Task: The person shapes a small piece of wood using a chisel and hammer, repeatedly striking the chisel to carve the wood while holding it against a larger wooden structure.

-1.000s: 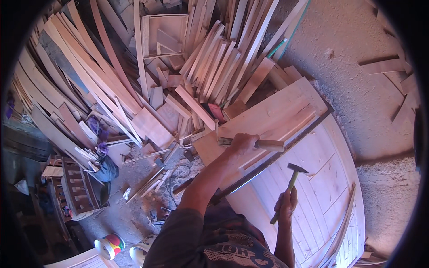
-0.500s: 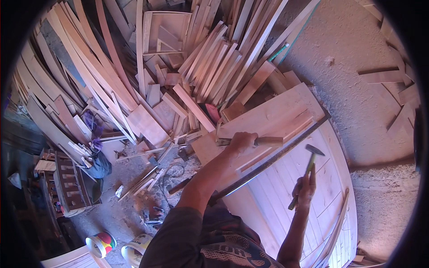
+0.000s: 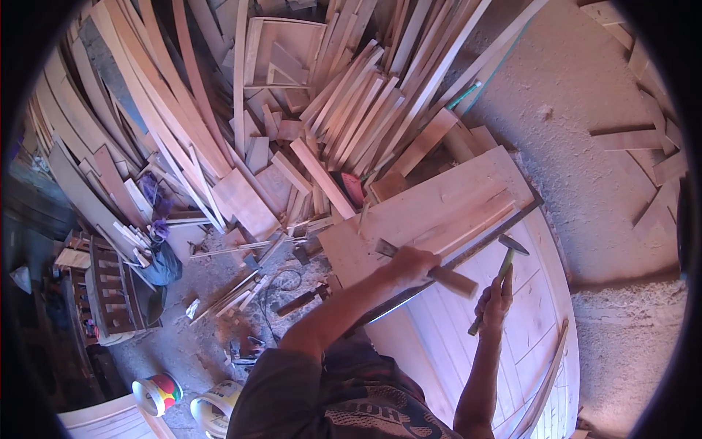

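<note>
- Shirt (image 3: pixel 311 399) of the person: a row of large, pale capital letters (image 3: pixel 369 411) runs across the dark chest, standing upside down from this view; only part of the row shows, bent by the cloth's folds, with mottled pale print beside it.
- White bucket (image 3: pixel 209 411) on the floor, nearer the person: small dark lettering (image 3: pixel 232 390) on its outer wall, too small and slanted to read in full.
- White bucket at the far left (image 3: pixel 146 396): a red, yellow and green label (image 3: pixel 169 391); any wording on it is too small to read.
</note>
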`<control>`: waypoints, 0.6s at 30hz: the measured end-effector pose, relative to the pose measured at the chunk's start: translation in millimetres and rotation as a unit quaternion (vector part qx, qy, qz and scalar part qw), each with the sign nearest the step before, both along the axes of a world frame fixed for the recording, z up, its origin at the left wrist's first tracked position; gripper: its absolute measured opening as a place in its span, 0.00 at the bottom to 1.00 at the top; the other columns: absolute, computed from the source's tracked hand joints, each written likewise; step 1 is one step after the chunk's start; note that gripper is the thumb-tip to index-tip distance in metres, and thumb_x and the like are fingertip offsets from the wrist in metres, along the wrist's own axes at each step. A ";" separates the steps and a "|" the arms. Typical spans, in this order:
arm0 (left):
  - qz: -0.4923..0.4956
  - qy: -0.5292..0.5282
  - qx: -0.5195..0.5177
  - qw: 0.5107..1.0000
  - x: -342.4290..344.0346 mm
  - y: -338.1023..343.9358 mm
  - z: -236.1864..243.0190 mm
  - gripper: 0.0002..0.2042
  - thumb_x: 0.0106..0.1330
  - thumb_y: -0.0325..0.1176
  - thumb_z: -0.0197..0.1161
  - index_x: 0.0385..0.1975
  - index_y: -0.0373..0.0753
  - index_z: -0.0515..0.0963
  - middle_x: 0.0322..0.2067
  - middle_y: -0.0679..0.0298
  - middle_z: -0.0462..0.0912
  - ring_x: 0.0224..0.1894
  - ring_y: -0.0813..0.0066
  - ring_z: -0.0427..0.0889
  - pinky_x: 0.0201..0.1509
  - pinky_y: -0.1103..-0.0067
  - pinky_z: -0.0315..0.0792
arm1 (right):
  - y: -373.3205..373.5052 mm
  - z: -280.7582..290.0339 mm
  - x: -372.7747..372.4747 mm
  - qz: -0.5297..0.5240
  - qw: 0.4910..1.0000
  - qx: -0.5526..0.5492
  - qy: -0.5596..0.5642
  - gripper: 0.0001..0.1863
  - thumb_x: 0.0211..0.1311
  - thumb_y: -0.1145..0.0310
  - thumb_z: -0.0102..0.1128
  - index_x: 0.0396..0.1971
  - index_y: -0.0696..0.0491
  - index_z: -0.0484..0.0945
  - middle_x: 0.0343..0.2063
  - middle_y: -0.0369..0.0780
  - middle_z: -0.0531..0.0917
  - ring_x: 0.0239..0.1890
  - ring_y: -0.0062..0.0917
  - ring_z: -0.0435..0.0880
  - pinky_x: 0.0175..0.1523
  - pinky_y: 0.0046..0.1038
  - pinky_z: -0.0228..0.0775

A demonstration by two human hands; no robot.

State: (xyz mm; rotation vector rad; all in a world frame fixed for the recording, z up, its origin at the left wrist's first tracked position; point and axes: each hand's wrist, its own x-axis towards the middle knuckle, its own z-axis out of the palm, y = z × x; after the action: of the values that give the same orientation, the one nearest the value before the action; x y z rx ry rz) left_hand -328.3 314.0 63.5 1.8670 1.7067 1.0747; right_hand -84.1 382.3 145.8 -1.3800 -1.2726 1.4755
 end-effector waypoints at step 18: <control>0.491 -0.676 0.374 0.402 -62.0 -119.9 -41.8 0.15 0.65 0.23 0.66 0.49 0.43 0.71 0.41 0.67 0.80 0.41 0.78 0.81 0.46 0.78 0.77 | -75.0 79.9 -129.0 0.323 0.945 0.047 0.021 0.31 0.75 0.71 0.44 0.75 0.52 0.49 0.15 0.27 0.64 0.13 0.09 0.61 0.16 0.15 0.55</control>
State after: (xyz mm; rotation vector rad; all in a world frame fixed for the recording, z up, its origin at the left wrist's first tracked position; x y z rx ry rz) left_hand -390.3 194.2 21.7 -0.6600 0.9015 2.8218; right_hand -213.1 307.4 225.6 -0.8910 -1.8508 1.8188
